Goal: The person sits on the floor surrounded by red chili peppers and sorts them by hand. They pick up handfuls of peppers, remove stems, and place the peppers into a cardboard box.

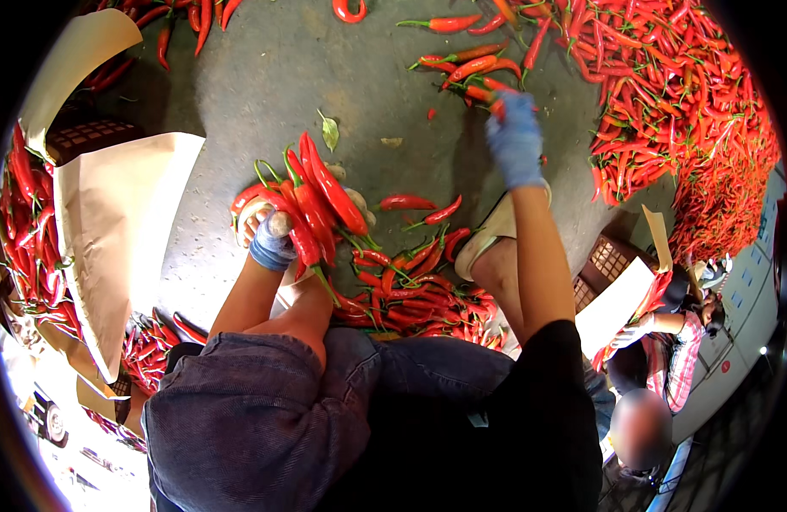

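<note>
My left hand [272,240], in a blue-cuffed work glove, grips a bunch of red chili peppers [313,198] with green stems, left of centre. My right hand [517,134], in a blue glove, reaches out at the upper right; its fingertips are at some red chilies, blurred, and whether it grips any is unclear. Just beyond it several loose chilies [473,67] lie on the concrete floor. Between my feet is a pile of red chilies [425,301].
A large heap of chilies [681,96] spreads at the upper right. Paper-lined crates hold chilies at the left, their brown paper [121,224] standing up. At the right, people sit near another crate [611,259]. A green leaf [329,131] lies on the floor.
</note>
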`<state>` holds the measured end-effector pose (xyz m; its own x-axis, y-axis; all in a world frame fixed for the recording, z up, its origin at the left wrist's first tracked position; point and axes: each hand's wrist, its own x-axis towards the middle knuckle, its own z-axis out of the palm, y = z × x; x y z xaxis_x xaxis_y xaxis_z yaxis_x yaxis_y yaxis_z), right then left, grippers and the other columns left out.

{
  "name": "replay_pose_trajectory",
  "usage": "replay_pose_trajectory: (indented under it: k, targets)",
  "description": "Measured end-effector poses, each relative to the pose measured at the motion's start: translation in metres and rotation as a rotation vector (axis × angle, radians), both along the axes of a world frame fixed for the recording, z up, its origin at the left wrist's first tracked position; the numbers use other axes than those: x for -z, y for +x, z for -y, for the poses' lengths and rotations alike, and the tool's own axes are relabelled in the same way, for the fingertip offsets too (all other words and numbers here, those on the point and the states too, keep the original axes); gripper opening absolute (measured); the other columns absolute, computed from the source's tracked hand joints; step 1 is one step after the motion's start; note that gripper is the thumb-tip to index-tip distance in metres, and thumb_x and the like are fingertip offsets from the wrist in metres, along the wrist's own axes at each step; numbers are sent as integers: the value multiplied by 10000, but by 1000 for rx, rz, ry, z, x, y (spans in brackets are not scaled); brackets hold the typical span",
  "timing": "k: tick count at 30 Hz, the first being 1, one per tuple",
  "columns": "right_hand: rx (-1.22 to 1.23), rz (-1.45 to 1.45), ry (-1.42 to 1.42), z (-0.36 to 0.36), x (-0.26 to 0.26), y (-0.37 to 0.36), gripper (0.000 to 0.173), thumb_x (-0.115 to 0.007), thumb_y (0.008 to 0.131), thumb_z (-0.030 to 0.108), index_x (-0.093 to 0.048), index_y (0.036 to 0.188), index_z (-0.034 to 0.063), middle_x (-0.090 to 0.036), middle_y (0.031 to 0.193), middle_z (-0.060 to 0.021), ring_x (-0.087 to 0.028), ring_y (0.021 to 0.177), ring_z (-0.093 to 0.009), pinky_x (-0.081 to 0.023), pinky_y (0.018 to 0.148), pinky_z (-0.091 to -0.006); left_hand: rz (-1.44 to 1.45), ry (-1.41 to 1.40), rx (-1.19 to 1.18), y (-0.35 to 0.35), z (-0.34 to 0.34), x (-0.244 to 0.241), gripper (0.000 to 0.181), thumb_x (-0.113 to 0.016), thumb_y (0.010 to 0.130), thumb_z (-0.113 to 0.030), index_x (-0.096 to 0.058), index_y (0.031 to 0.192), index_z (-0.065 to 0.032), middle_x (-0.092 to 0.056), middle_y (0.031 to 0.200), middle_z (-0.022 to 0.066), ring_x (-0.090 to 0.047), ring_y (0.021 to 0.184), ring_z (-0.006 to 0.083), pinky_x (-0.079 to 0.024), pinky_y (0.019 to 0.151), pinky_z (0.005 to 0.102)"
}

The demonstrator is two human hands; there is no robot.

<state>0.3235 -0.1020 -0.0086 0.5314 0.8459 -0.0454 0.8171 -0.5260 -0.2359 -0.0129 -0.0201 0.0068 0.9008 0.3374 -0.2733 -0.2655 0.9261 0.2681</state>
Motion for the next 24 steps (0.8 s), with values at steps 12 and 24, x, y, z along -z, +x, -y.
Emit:
replay_pose_trajectory:
  k: [12,24]
  targets:
    - [-109,32,-334,-20,-11,21,311,-667,740,220,-551,1012,125,-544,1058,-130,-562,971,-331,-474,817,-435,-147,-32,-23,5,-1,-5,1033,-776,555,-586,-332,1331,-70,-523,1179,227,-518,1086,433,-401,940,544]
    - [-226,-14,-64,-68,-30,46,452,-665,734,283,-537,1130,107,-566,1104,-134,-560,997,-329,-469,835,-416,-208,-63,35,-8,1,10,1076,-770,536,-554,-313,1348,-14,-495,1239,217,-485,1160,366,-353,1021,462]
